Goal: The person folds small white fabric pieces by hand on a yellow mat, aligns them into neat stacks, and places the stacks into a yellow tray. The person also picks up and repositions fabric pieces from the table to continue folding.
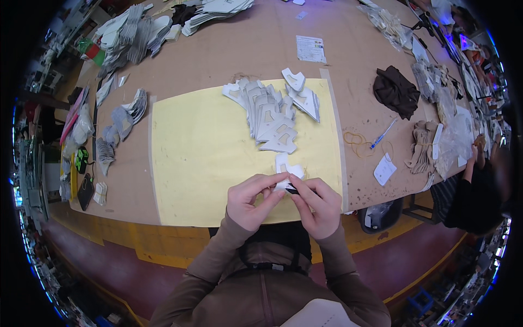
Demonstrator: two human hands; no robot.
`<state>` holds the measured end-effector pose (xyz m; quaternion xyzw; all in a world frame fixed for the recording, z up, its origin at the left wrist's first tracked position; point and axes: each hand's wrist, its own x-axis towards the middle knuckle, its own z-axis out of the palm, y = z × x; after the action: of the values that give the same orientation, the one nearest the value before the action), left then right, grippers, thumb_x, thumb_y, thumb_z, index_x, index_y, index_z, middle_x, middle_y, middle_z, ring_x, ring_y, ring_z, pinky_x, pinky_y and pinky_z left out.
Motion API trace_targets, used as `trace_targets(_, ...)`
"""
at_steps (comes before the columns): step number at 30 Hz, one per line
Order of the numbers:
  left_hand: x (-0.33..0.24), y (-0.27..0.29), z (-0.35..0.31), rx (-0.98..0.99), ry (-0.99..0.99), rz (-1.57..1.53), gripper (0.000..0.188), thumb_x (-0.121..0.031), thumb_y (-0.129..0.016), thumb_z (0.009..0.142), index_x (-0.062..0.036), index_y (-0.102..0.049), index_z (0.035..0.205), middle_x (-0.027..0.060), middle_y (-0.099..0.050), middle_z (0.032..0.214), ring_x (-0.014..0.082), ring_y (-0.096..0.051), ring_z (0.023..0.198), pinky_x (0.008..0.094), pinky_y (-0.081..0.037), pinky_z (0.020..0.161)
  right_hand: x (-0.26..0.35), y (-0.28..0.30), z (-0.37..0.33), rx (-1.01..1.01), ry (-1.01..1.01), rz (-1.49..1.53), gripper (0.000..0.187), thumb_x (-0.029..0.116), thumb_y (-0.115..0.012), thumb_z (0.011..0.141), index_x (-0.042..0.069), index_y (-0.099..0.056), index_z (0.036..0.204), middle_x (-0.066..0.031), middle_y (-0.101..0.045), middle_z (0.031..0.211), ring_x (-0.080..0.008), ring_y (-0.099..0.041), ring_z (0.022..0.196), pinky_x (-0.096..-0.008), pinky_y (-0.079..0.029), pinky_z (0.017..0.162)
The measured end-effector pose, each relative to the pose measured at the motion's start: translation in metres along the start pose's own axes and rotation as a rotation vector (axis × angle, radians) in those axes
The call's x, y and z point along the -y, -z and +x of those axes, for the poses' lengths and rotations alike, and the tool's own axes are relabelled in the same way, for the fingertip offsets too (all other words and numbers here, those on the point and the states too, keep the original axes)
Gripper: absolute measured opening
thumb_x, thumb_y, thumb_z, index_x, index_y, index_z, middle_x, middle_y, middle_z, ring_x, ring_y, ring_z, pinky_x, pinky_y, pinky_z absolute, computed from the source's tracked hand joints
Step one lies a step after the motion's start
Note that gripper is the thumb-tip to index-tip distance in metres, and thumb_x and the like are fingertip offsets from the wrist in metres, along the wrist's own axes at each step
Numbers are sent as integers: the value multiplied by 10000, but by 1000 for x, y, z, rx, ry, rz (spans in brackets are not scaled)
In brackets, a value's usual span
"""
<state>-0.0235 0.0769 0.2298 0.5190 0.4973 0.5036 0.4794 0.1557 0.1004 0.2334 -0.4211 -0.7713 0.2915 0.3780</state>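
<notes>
Near the front edge of a yellow sheet point(190, 158), my left hand point(250, 203) and my right hand point(320, 206) meet fingertip to fingertip. Both are closed on a small white piece with a black part point(284, 186), partly hidden by my fingers. Just beyond my fingertips lies a white cut-out piece point(281, 162) with an opening in it; whether it touches the held piece I cannot tell. Farther up the sheet, a fanned pile of grey-white cut-out pieces point(267, 114) lies overlapping, with a few separate ones point(304, 98) at its right.
Stacks of flat grey-white pieces point(131, 41) stand at the far left. On the right are a dark brown cloth point(396, 91), a blue pen point(384, 134), a white tag point(384, 169) and a tied beige bundle point(423, 144). Another person point(479, 185) is beyond the right edge.
</notes>
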Motion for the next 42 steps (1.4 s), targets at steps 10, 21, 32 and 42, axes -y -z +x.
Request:
trace_targets(10,-2,2,-2,15,-69,97,345,84,-684,824,36,-669,1165,62,-627,866,96,-516,714,229,-430,658,2,2,-1,-2,5,-5,430,-8,-742,749,59,-693,1171,-63,-566,755,-191,-540,561,-312,-413,502)
trace_targets(21,-8,2,-4,23,-127,151,323,79,-684,826,21,-682,1144,83,-649,887,109,-542,705,238,-443,646,6,0,-3,-8,-65,136,391,-44,-700,787,3,-669,1174,-75,-564,760,-166,-526,574,-281,-405,510)
trace_targets(32,-4,0,-5,-33,-138,127,334,90,-690,817,34,-671,1145,75,-635,865,101,-547,710,228,-444,649,5,-7,-5,-93,68,45,393,-45,-707,789,83,-705,1160,-70,-572,785,-167,-532,587,-284,-421,518)
trace_targets(42,-2,-9,-3,-31,-96,84,347,68,-688,830,31,-659,1173,57,-608,833,97,-533,689,232,-446,640,4,-17,-18,-169,-310,581,239,1,-637,900,24,-676,1134,-29,-560,805,-83,-474,633,-226,-381,554)
